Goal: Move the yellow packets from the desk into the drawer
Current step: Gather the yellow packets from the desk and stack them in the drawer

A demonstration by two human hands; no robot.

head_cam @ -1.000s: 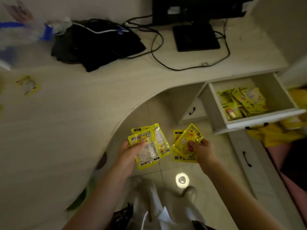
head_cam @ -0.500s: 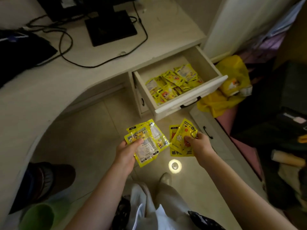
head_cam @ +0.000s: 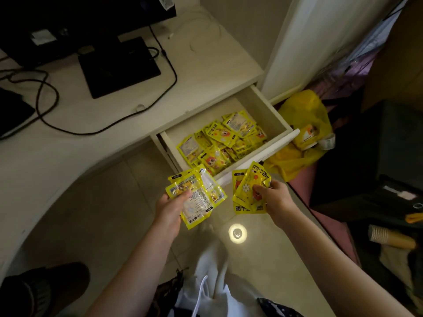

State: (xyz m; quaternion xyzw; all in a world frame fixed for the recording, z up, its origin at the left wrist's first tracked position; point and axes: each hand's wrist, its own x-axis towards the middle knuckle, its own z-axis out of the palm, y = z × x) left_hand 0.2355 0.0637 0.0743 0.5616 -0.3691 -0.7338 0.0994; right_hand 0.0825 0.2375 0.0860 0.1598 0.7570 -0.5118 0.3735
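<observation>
— How many hands, and what is in each?

— Two. The left hand [head_cam: 170,208] has its fingers [head_cam: 183,195] closed around a fan of yellow packets [head_cam: 196,197]; three, as far as the overlapping edges let me count. The thumb presses on the top one.

— And on the right?

— The right hand [head_cam: 275,200] pinches a second bunch of packets [head_cam: 248,191], about four, thumb on the front and fingers curled behind. Both bunches are held above the floor, just in front of the drawer [head_cam: 263,154], apart from each other.

— The drawer itself?

— One drawer, pulled open under the worktop [head_cam: 68,152], with a loose heap of the same packets inside [head_cam: 224,140]; they overlap too much to count. On the worktop stands one monitor base [head_cam: 119,65] with black cables [head_cam: 52,106].
</observation>
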